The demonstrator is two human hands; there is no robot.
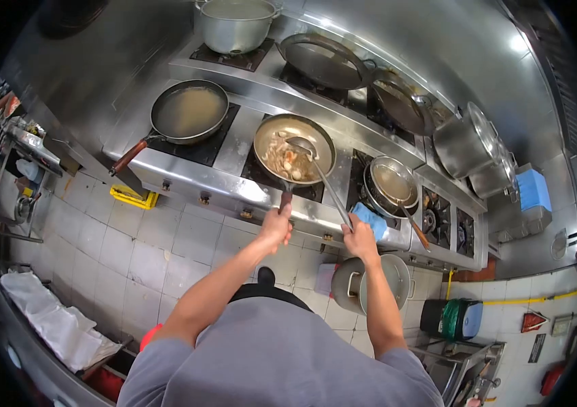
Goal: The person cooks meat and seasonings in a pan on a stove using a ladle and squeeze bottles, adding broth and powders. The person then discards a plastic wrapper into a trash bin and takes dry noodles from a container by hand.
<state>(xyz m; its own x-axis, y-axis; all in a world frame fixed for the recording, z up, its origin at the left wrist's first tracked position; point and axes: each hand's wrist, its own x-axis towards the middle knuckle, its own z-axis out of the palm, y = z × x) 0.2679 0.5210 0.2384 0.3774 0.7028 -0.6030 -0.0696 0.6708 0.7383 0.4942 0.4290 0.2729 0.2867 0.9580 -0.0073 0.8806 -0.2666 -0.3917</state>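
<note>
A frying pan (325, 138) with a light inside sits over the middle front burner. Pieces of food (282, 156) and some brownish liquid lie in it. My left hand (276, 229) is closed around the pan's handle, which points toward me. In my right hand (360, 239) is the long handle of a metal ladle (301, 145), whose bowl rests in the pan among the food. A blue cloth (370, 220) lies on the stove's front edge just beyond my right hand.
Left of the pan stands a dark frying pan (193, 112) holding liquid. A strainer (394, 180) rests over a pan on the right. Behind are a large pot (236, 30) and woks (322, 60). Large pots (397, 285) stand on the floor below my right arm.
</note>
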